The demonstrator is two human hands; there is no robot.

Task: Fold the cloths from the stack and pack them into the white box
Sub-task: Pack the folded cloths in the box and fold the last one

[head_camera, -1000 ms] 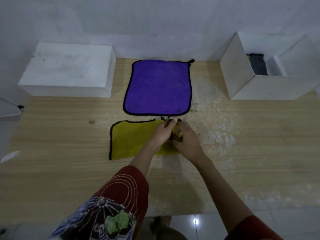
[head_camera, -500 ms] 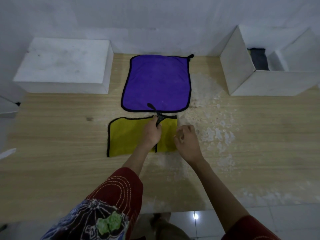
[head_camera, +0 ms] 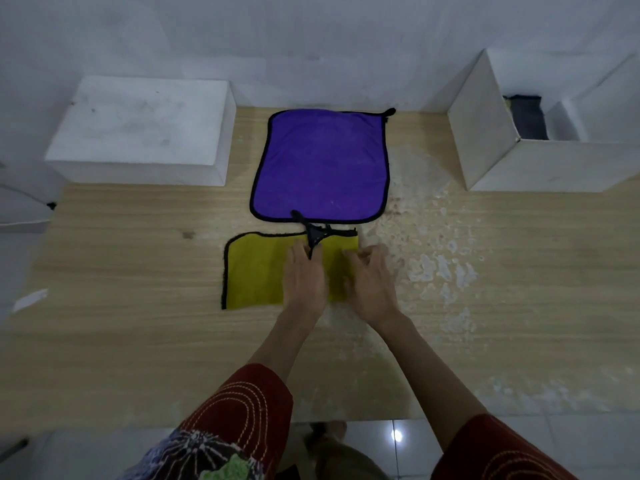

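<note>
A yellow cloth [head_camera: 254, 270] with black trim lies folded on the wooden table in front of me. Its black hanging loop [head_camera: 314, 233] sticks up over the near edge of a purple cloth [head_camera: 322, 164], which lies flat behind it. My left hand [head_camera: 304, 277] rests flat on the yellow cloth with fingers straight. My right hand [head_camera: 372, 280] lies on the cloth's right edge, fingers loosely bent. The open white box [head_camera: 491, 154] stands at the back right with a dark folded cloth [head_camera: 528, 117] inside.
A closed white block [head_camera: 138, 129] sits at the back left against the wall. The table [head_camera: 485, 306] surface is worn and flaked white to the right of the cloths. The table's near edge runs just above my knees, with tiled floor below.
Both hands let go of the yellow cloth's loop corner and now lie on the cloth. The right hand moved left onto its right edge, and the left hand flattened.
</note>
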